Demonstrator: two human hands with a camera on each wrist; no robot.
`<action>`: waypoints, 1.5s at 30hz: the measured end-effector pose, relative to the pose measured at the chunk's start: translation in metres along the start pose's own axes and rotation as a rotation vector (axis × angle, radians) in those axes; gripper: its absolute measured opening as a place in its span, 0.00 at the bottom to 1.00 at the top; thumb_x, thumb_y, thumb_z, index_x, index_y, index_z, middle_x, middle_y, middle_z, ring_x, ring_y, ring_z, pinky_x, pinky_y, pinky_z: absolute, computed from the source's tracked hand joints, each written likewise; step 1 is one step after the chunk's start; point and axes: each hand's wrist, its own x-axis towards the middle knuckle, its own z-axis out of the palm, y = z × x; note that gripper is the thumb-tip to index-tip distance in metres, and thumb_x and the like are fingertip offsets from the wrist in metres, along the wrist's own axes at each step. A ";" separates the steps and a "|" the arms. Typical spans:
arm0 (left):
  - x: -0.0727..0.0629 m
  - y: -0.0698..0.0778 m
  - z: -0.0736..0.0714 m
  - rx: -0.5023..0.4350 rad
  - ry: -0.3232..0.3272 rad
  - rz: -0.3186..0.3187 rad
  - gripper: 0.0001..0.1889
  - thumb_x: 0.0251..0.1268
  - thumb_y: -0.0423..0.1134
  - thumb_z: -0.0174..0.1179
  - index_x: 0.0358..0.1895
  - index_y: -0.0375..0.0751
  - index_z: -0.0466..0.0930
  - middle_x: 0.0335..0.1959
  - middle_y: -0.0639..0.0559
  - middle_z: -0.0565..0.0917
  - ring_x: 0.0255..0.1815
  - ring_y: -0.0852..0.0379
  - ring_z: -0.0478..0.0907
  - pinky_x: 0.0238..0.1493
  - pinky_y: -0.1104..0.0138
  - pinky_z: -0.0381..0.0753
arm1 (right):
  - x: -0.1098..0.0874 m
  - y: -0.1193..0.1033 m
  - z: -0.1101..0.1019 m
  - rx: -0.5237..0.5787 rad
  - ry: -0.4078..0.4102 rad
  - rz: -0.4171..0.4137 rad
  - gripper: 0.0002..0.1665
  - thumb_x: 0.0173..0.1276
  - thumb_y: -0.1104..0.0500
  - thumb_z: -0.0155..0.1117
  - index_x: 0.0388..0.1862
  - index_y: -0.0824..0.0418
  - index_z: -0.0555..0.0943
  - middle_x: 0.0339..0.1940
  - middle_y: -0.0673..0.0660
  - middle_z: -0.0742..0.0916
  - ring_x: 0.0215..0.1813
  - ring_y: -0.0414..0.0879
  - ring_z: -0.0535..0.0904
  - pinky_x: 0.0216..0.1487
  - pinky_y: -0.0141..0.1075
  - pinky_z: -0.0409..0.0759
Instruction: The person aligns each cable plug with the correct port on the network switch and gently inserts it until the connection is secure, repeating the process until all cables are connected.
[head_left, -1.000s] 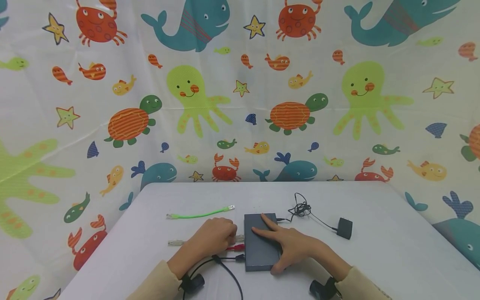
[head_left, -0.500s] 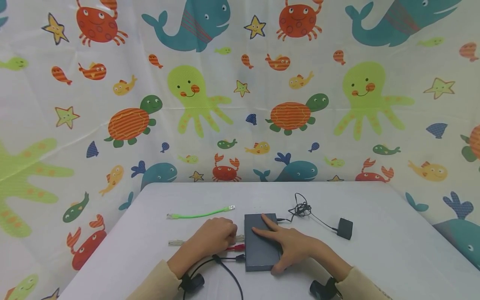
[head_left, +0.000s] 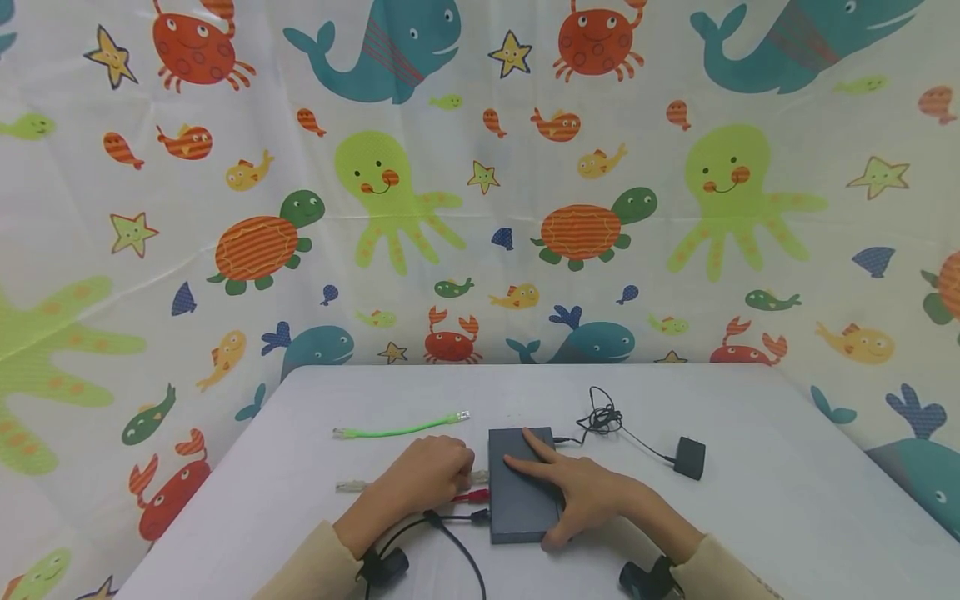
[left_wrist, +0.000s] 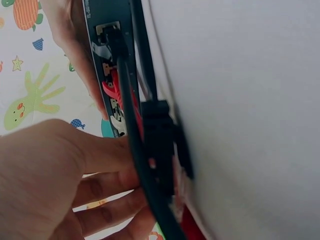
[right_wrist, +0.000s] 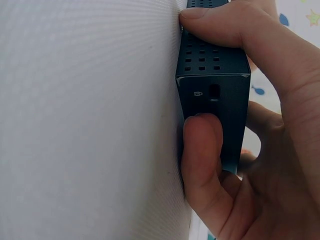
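A dark grey network switch (head_left: 517, 517) lies flat on the table. My right hand (head_left: 588, 487) grips it, two fingers spread over the top and the thumb on its near right corner. In the right wrist view a fingertip (right_wrist: 202, 135) presses the end with the lock slot. My left hand (head_left: 431, 468) pinches a greyish-white ethernet cable (head_left: 480, 477) close to the switch's left side; the fingers partly hide it. Its plug (left_wrist: 118, 122) sits at a port in the left wrist view. Beside it, a red ethernet plug (head_left: 474, 495) and a black plug (head_left: 480, 517) are in ports.
A short green ethernet cable (head_left: 405, 430) lies beyond my left hand. The white cable's other end (head_left: 351, 486) rests left of my wrist. A thin cord (head_left: 600, 418) runs from the switch to a black power adapter (head_left: 689, 457). A thick black cable (head_left: 459, 546) loops toward me.
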 end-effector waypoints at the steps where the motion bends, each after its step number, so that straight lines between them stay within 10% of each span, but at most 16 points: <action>1: 0.000 0.000 0.000 -0.004 0.001 -0.001 0.03 0.59 0.40 0.66 0.35 0.53 0.85 0.25 0.65 0.79 0.26 0.65 0.69 0.31 0.72 0.73 | 0.000 0.000 0.000 -0.002 0.001 0.000 0.62 0.42 0.35 0.76 0.74 0.26 0.52 0.82 0.49 0.42 0.72 0.60 0.63 0.60 0.60 0.71; 45: -0.001 0.001 -0.002 -0.005 0.039 0.031 0.03 0.59 0.39 0.64 0.34 0.51 0.86 0.25 0.63 0.81 0.24 0.67 0.69 0.31 0.73 0.75 | -0.001 0.001 0.000 0.001 0.001 -0.015 0.61 0.43 0.35 0.76 0.75 0.28 0.52 0.82 0.50 0.42 0.73 0.59 0.62 0.60 0.60 0.70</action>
